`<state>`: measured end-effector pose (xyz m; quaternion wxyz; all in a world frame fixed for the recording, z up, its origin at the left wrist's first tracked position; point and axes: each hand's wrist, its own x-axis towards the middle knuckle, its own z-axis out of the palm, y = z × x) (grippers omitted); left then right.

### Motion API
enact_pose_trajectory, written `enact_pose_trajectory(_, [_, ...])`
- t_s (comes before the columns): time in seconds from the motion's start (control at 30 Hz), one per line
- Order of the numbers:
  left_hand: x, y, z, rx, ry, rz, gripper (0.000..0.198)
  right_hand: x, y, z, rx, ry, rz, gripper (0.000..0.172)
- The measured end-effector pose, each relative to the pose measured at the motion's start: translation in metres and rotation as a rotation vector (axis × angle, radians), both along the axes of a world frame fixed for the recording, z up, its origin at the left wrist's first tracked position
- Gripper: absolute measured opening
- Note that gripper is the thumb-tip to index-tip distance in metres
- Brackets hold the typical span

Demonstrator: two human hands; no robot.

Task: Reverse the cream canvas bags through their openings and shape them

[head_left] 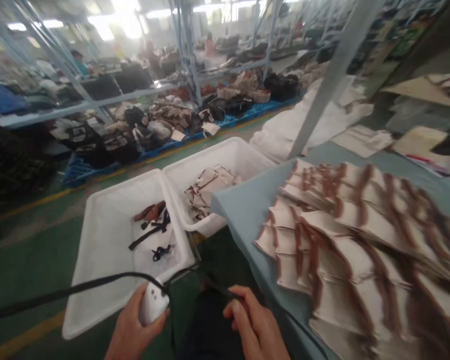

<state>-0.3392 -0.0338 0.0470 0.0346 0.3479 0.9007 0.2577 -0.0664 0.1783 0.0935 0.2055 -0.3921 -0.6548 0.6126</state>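
My left hand (131, 327) is wrapped round a small white corded device (153, 302) at the bottom of the view. A black cable (71, 289) runs from the device out to the left edge. My right hand (255, 325) is closed in a pinch on a second stretch of black cable (213, 287) just right of the device. Both hands hover over the green floor, in front of a white bin (97, 250) that holds a few brown and black straps (152, 225).
A second white bin (243, 155) with beige cut pieces stands beside the first. To the right, a pale blue table (243, 210) carries fanned rows of beige pieces with brown edges (352, 235). A grey post (330, 85) rises behind. Blue pallets with piled goods and distant workers lie beyond.
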Motion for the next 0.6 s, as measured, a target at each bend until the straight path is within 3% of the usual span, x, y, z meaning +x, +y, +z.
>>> enact_pose_trajectory(0.07, [-0.054, -0.017, -0.013, -0.028, -0.02, 0.031, 0.056, -0.063, 0.013, -0.003, -0.16, 0.09, 0.025, 0.06])
enact_pose_trajectory(0.13, [-0.103, -0.034, -0.026, -0.06, -0.038, 0.058, 0.061, -0.118, 0.024, -0.01, -0.462, 0.237, 0.029, 0.069])
enact_pose_trajectory(0.2, [-0.146, -0.049, -0.042, -0.096, -0.055, 0.069, 0.063, -0.158, 0.028, -0.023, -0.799, 0.378, -0.014, 0.073])
enact_pose_trajectory(0.27, [-0.183, -0.061, -0.061, -0.14, -0.074, 0.056, 0.065, -0.181, 0.027, -0.038, -1.09, 0.439, -0.045, 0.067])
enact_pose_trajectory(0.33, [-0.212, -0.071, -0.081, -0.196, -0.095, 0.02, 0.063, -0.188, 0.023, -0.051, -1.292, 0.421, -0.018, 0.058])
enact_pose_trajectory(0.43, [-0.243, -0.078, -0.11, -0.295, -0.121, -0.043, 0.05, -0.178, 0.019, -0.063, -1.431, 0.365, 0.048, 0.056])
enact_pose_trajectory(0.53, [-0.26, -0.078, -0.136, -0.399, -0.147, -0.138, 0.041, -0.155, 0.016, -0.068, -1.453, 0.336, 0.148, 0.057])
enact_pose_trajectory(0.6, [-0.267, -0.075, -0.154, -0.464, -0.168, -0.212, 0.039, -0.138, 0.014, -0.072, -1.37, 0.209, 0.189, 0.067])
